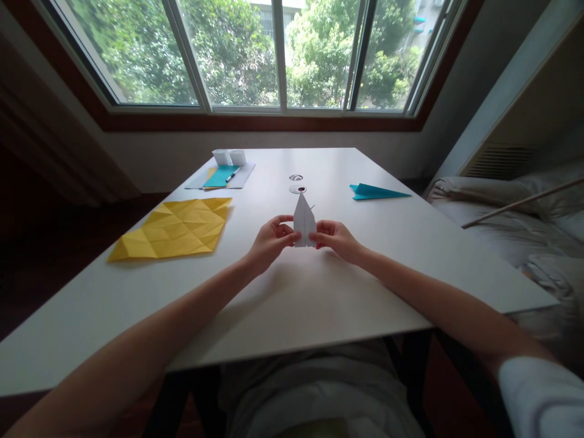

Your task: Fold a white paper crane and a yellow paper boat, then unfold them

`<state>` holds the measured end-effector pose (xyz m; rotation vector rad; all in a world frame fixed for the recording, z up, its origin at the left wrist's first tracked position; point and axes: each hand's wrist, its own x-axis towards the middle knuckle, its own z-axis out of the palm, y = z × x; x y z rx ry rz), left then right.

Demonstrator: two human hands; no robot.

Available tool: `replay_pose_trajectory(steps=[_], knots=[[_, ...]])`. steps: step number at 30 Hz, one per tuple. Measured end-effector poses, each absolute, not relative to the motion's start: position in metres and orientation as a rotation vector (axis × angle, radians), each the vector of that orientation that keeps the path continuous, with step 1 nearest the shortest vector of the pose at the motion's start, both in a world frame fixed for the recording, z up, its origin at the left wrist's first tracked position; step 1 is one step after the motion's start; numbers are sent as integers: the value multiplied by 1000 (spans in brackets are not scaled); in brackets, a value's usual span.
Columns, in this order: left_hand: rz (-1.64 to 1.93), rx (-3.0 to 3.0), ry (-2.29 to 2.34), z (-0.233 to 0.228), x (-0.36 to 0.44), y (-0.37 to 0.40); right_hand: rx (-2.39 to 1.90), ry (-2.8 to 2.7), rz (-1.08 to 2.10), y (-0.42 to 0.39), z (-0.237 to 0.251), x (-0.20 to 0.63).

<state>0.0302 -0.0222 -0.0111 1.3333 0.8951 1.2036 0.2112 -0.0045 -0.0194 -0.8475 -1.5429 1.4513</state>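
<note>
Now: your left hand [270,238] and right hand [336,238] both pinch the base of the white folded paper [303,221] | paper stands upright, point up, above mid-table [319,304] | yellow creased sheet [176,230] lies to the left | teal paper plane [376,192] lies well apart on the right.

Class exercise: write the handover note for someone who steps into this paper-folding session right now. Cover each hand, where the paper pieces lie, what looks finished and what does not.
Left hand and right hand: both pinch the white folded paper, held upright above the white table, point away from the person.
Teal paper plane: lies at the far right of the table, looks finished.
Yellow creased sheet: lies flat on the left, creased in a grid but opened out.
Far left: a teal sheet with a pen and two small white boxes.
Left: the white piece looks only partly folded, still narrow with no wings spread.
</note>
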Motion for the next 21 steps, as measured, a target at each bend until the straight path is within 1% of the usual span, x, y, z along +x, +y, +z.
replay_pose_trajectory(steps=[5,12,15,18,21], knots=[[1158,1491,970,-7,29,-24,-804,-1749,1260,-4,-19,214],[1182,1617,1012,-1,29,-27,-832,-1844,1124,-6,-14,216],[1168,1570,1002,-2,29,-27,-821,-1826,1147,-6,-14,216],[1114,1479,958,-4,30,-26,-804,-1797,1248,-4,-13,217],[1067,1400,921,-5,30,-27,-877,-1829,1306,-2,-10,220]])
